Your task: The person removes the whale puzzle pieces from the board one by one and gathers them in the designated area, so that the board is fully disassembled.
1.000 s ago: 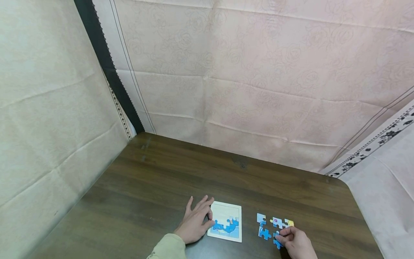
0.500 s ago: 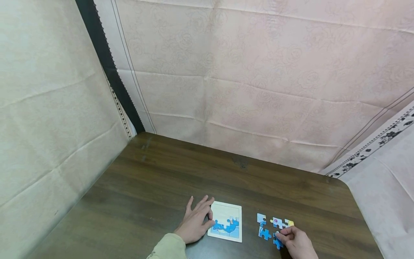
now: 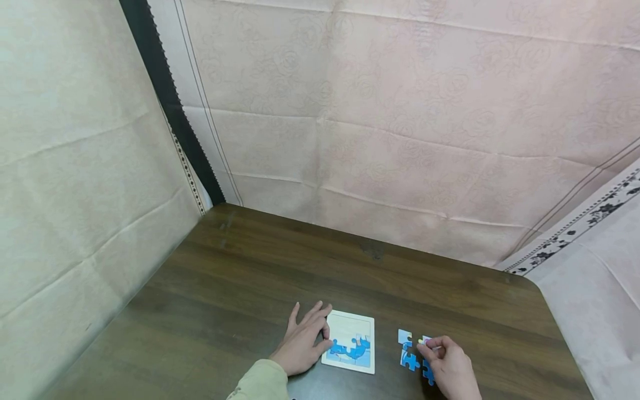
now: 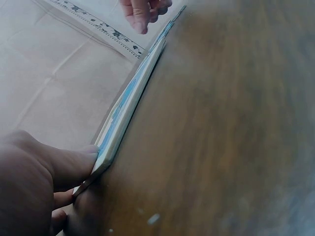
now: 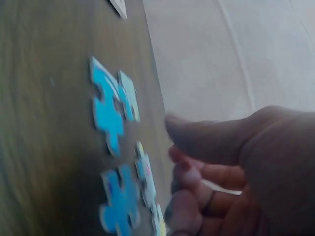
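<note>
A white-framed jigsaw board (image 3: 350, 316) lies flat on the table, its lower part filled with blue pieces. My left hand (image 3: 301, 345) holds it by the left edge, thumb and curled index finger at the rim, other fingers spread. Loose jigsaw pieces lie to its right: a pale corner piece (image 3: 404, 336), a blue piece (image 3: 411, 362), and another blue piece (image 5: 118, 201). Over the right-hand pieces hovers my right hand (image 3: 452, 366), fingers loosely bent. In the right wrist view, thumb and fingers are apart with nothing between them. A piece with yellow (image 5: 161, 223) is hidden by this hand in the head view.
The brown wooden table (image 3: 260, 266) reaches back to a pale patterned cloth (image 3: 400, 111). Similar cloth hangs along the left side (image 3: 90, 194) and the right side. A gap of bare table separates the board from the loose pieces.
My right hand has come off the lower blue piece and moved slightly up and left, over the piece with the pink mark. The left hand and the board stay put.
</note>
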Motion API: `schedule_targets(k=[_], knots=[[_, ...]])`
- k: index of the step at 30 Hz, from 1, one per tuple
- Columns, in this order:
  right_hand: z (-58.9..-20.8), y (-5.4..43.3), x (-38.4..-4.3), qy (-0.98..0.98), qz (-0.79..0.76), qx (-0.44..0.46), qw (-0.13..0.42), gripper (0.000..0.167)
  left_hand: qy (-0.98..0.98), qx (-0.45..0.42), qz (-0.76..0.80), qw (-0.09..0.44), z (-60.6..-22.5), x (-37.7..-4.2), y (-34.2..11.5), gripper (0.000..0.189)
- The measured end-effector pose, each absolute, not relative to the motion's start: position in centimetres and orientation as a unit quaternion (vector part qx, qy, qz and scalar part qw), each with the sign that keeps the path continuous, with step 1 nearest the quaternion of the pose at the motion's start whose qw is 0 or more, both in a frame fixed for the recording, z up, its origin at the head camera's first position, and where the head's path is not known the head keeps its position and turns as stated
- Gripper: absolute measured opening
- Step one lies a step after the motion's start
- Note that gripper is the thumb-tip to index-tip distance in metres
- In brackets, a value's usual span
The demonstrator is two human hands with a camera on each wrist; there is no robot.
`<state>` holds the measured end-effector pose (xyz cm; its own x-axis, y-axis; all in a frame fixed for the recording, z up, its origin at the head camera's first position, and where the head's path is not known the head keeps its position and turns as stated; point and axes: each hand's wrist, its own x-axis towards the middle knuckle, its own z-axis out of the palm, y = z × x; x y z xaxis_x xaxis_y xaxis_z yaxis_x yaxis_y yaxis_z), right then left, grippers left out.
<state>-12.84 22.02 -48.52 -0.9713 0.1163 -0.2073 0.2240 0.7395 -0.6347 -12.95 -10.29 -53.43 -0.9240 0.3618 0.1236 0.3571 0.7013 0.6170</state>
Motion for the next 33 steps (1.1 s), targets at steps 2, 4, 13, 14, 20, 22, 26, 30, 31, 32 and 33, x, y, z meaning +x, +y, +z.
schedule_targets(k=[2,4,13,14,20,22,26,30,31,32,33], knots=[[-48.5,21.3,-12.9,0.930,-0.353,0.078,0.065,0.029,0.922,0.194,0.334,0.005,-53.4,-13.0,-10.3,0.024],[-48.5,20.5,-13.0,0.930,-0.360,0.062,0.051,0.026,0.922,0.194,0.336,0.005,-53.4,-13.0,-10.3,0.024],[-48.5,17.2,-13.2,0.927,-0.373,0.023,0.023,0.018,0.921,0.193,0.337,0.006,-53.3,-12.9,-10.3,0.024],[-48.5,16.9,-13.2,0.927,-0.374,0.020,0.020,0.017,0.921,0.194,0.338,0.006,-53.3,-12.9,-10.3,0.024],[-48.9,15.4,-13.4,0.940,-0.340,-0.010,-0.001,0.014,0.921,0.197,0.336,0.003,-53.3,-12.9,-10.3,0.024],[-49.1,14.9,-13.4,0.946,-0.324,-0.018,0.001,0.014,0.921,0.196,0.336,0.004,-53.3,-12.9,-10.4,0.024],[-49.1,14.0,-13.3,0.952,-0.306,-0.022,0.020,0.018,0.922,0.193,0.336,0.007,-53.4,-13.0,-10.3,0.024],[-49.2,13.5,-13.3,0.959,-0.280,-0.035,0.014,0.023,0.922,0.192,0.336,0.008,-53.4,-13.0,-10.3,0.024],[-49.2,13.3,-13.2,0.961,-0.275,-0.041,0.009,0.024,0.922,0.193,0.335,0.007,-53.4,-13.0,-10.2,0.024],[-49.3,13.2,-13.2,0.962,-0.270,-0.047,0.005,0.025,0.922,0.193,0.334,0.007,-53.4,-13.0,-10.2,0.024],[-49.3,13.1,-13.2,0.962,-0.266,-0.053,0.001,0.026,0.923,0.193,0.333,0.006,-53.4,-13.0,-10.2,0.024]])
